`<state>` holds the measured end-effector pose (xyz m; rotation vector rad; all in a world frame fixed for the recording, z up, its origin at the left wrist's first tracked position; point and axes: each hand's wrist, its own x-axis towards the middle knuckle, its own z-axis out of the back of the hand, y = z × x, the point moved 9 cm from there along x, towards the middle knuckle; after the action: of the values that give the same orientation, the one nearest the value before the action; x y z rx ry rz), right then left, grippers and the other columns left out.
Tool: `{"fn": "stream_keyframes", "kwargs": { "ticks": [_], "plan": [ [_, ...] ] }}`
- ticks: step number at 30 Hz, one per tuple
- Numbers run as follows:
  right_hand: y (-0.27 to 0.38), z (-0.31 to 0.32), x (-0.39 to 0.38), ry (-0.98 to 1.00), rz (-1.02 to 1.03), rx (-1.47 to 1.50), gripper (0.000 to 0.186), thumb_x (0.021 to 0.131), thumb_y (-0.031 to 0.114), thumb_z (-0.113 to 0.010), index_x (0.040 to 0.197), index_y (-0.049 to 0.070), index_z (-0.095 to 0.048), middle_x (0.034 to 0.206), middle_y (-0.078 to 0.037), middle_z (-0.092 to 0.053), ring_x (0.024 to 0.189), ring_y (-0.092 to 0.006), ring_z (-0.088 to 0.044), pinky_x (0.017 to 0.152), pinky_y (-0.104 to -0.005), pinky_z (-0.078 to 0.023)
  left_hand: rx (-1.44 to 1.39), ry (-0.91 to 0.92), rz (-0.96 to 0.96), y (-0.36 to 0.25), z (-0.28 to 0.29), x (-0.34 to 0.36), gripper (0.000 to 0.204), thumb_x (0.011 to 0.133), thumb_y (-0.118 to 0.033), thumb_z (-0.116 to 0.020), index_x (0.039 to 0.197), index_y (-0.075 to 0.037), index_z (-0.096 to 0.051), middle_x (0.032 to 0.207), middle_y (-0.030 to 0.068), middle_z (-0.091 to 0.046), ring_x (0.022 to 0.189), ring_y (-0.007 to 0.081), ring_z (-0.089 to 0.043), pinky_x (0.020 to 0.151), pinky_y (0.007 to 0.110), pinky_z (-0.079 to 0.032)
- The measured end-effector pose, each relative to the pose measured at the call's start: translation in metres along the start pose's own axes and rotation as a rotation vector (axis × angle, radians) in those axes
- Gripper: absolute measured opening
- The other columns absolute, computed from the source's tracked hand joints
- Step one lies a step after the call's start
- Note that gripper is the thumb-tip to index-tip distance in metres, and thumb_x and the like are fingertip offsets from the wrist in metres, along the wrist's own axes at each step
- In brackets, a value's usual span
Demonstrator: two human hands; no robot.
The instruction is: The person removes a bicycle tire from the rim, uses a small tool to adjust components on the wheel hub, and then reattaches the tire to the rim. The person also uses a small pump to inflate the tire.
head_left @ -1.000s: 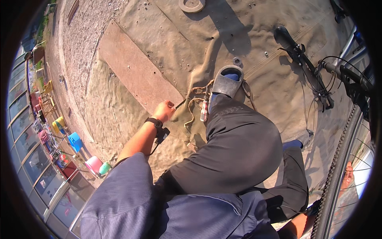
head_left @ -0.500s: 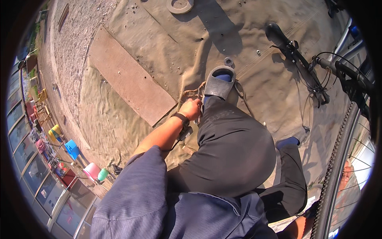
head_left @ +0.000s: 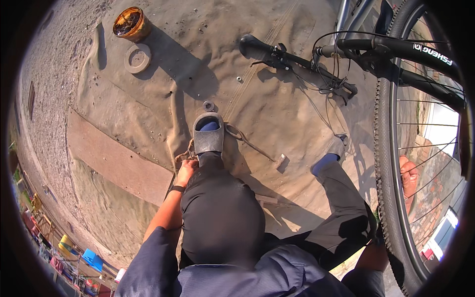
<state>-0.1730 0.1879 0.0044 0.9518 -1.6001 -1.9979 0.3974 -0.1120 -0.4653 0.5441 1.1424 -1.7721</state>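
My left hand [head_left: 186, 171] is closed beside my left foot in a grey slide [head_left: 208, 141], next to a tan rope [head_left: 186, 152]; what its fingers hold is hidden. My right hand [head_left: 408, 178] reaches behind the upright bicycle tyre [head_left: 384, 198], its fingers curled at the wheel's spokes and rim. A long-handled tool with a block head [head_left: 279, 161] lies right of the slide, and a small metal ring [head_left: 208, 105] lies just beyond it. My right foot [head_left: 326, 161] is set back to the right.
Detached black handlebars [head_left: 292, 64] with cables hang beside the bicycle fork [head_left: 420, 79]. An orange bucket [head_left: 132, 24] and pale disc [head_left: 136, 58] lie ahead on wrinkled sheeting [head_left: 267, 114]. A brown board [head_left: 118, 156] is at left; coloured tubs [head_left: 93, 258] stand farther off.
My left hand moved right to the red-and-white handled tool by my foot and closed there; that handle is now out of sight. My view has swung, bringing the bucket into the picture.
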Motion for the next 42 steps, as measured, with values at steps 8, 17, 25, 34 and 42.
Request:
{"fn": "stream_keyframes", "kwargs": {
  "ticks": [8, 17, 25, 34, 42],
  "plan": [
    [0.002, -0.007, -0.006, -0.104, -0.003, 0.044, 0.032, 0.091, 0.031, -0.085, 0.091, 0.005, -0.066, 0.085, 0.001, -0.048, 0.075, -0.0097, -0.044, 0.069, -0.0252, -0.036, -0.747, -0.039, -0.015, 0.008, -0.011, 0.021, 0.029, 0.093, -0.018, -0.075, 0.111, 0.001, -0.063, 0.089, 0.0100, -0.068, 0.092, 0.0221, -0.069, 0.082, 0.032, -0.053],
    [0.012, -0.027, 0.002, -0.144, 0.008, 0.065, 0.034, 0.092, 0.030, -0.085, 0.090, 0.002, -0.066, 0.082, 0.000, -0.050, 0.072, -0.0091, -0.048, 0.065, -0.0245, -0.038, -0.340, -0.223, -0.155, -0.024, 0.054, 0.010, 0.030, 0.089, -0.006, -0.074, 0.109, -0.004, -0.052, 0.088, 0.0035, -0.061, 0.079, 0.0130, -0.058, 0.072, 0.029, -0.049],
    [0.011, -0.046, 0.004, -0.139, -0.070, 0.224, 0.032, 0.094, 0.028, -0.082, 0.092, -0.001, -0.068, 0.082, -0.001, -0.058, 0.073, -0.0080, -0.052, 0.067, -0.0246, -0.041, -0.686, -0.025, -0.352, -0.274, 0.213, 0.007, 0.031, 0.090, 0.006, -0.050, 0.119, -0.004, -0.055, 0.095, 0.0024, -0.060, 0.078, 0.0088, -0.055, 0.069, 0.025, -0.047],
    [0.003, -0.032, 0.004, -0.092, -0.022, 0.336, 0.007, 0.093, 0.005, -0.078, 0.091, 0.000, -0.073, 0.082, 0.000, -0.065, 0.077, -0.0090, -0.062, 0.070, -0.0263, -0.047, 0.017, 0.057, -0.921, -0.654, 0.211, -0.078, 0.034, 0.088, -0.006, -0.058, 0.121, -0.002, -0.065, 0.090, 0.0059, -0.067, 0.085, 0.0171, -0.063, 0.080, 0.032, -0.051],
    [0.010, -0.040, -0.002, -0.079, -0.032, 0.360, 0.012, 0.094, 0.012, -0.079, 0.096, 0.001, -0.073, 0.088, 0.000, -0.068, 0.077, -0.0100, -0.064, 0.068, -0.0269, -0.048, 0.409, -0.239, -1.237, -0.723, 0.165, -0.081, 0.042, 0.084, 0.000, -0.056, 0.121, -0.009, -0.073, 0.107, 0.0154, -0.071, 0.106, 0.0365, -0.067, 0.093, 0.045, -0.054]
  ]
}}
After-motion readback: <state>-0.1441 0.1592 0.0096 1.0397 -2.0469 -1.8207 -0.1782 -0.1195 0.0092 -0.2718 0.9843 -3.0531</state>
